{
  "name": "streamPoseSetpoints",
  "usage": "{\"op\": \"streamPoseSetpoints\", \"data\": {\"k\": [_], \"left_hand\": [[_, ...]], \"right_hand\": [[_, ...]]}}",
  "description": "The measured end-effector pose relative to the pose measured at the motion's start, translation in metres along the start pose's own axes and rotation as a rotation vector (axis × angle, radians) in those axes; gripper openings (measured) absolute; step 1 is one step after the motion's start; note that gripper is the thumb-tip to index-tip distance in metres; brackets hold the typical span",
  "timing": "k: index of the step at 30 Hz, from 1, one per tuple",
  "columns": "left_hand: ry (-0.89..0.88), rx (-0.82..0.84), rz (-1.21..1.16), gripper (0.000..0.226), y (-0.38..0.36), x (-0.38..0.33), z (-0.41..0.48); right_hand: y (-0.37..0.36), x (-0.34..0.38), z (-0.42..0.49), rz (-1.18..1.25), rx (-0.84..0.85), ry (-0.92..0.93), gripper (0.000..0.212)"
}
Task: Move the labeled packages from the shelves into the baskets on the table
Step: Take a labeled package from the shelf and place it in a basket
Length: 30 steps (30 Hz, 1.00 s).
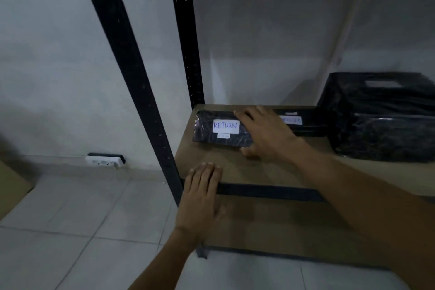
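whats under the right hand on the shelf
The right hand grips the right end of the RETURN package on the shelf board. That end is covered, as is part of a second labelled package beyond; its label is unreadable.

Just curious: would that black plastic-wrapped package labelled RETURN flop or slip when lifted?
Likely keeps its shape: the black plastic-wrapped package looks blocky with straight edges. Its glossy, crinkled wrap may be slippery, so the right hand clasping it across seems wise. Lying flat on the brown shelf, it shouldn't roll.
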<state>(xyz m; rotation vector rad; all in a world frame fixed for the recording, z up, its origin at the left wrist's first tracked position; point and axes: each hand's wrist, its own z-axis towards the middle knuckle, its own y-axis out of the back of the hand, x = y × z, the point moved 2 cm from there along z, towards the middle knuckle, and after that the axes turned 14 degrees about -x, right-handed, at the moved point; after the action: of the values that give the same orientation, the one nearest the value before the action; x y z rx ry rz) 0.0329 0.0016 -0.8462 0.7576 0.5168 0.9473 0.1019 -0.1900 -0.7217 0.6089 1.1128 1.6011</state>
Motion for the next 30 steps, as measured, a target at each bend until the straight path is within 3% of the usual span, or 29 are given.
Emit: {"op": "streamPoseSetpoints", "data": {"k": [2, 7, 18, 21, 27, 29, 30], "left_hand": [[0.004, 0.224, 0.053, 0.102, 0.023, -0.004, 0.004], [0.109, 0.652, -0.012, 0.092, 0.107, -0.033, 0.022], [0.309, 1.105, -0.2, 0.066, 0.317, -0.111, 0.063], [0.307, 1.107, -0.23, 0.057, 0.355, -0.132, 0.066], [0.27, 1.053, -0.412, 0.018, 0.405, -0.173, 0.056], [0.308, 1.026, -0.451, 0.025, 0.418, -0.194, 0.055], [0.314, 1.015, -0.46, 0.04, 0.421, -0.206, 0.056]], "right_hand": [[0.021, 0.004, -0.005, 0.041, 0.063, -0.063, 0.095], [0.086, 0.012, -0.042, 0.218, 0.291, -0.248, 0.086], [0.312, 0.003, -0.151, 0.515, 0.618, -0.491, 0.076], [0.367, 0.002, -0.181, 0.529, 0.584, -0.555, 0.074], [0.457, 0.006, -0.254, 0.529, 0.509, -0.663, 0.074], [0.484, 0.004, -0.28, 0.517, 0.503, -0.699, 0.074], [0.498, 0.002, -0.293, 0.514, 0.495, -0.723, 0.073]]}}
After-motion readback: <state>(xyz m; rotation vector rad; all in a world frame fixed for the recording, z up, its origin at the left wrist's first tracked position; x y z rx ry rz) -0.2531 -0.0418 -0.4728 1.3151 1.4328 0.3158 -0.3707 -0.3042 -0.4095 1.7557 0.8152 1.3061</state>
